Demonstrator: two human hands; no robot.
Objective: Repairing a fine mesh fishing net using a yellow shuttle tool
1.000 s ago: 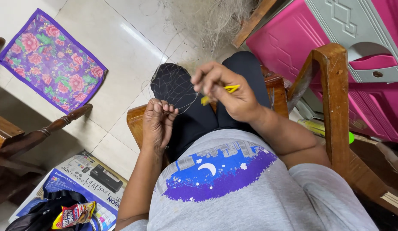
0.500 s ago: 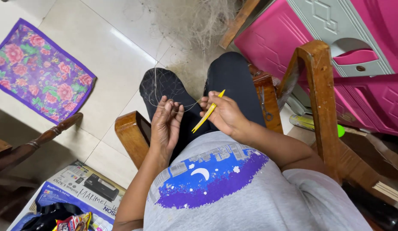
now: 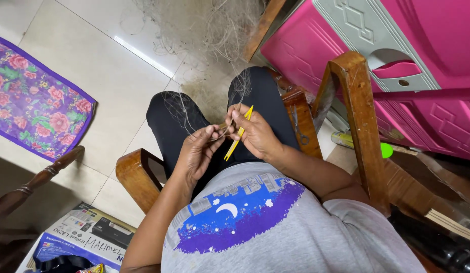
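Over the lap, the right hand (image 3: 257, 135) is pinching a yellow netting needle (image 3: 238, 133) between closed fingers, while the left hand (image 3: 198, 151) is curling shut around thin net strands (image 3: 220, 132) trailing from the fishing net (image 3: 204, 30) on the floor.

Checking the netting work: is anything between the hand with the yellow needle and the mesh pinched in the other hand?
Nothing visible. The right hand holds the yellow needle right beside the left hand, whose fingers pinch the fine net.
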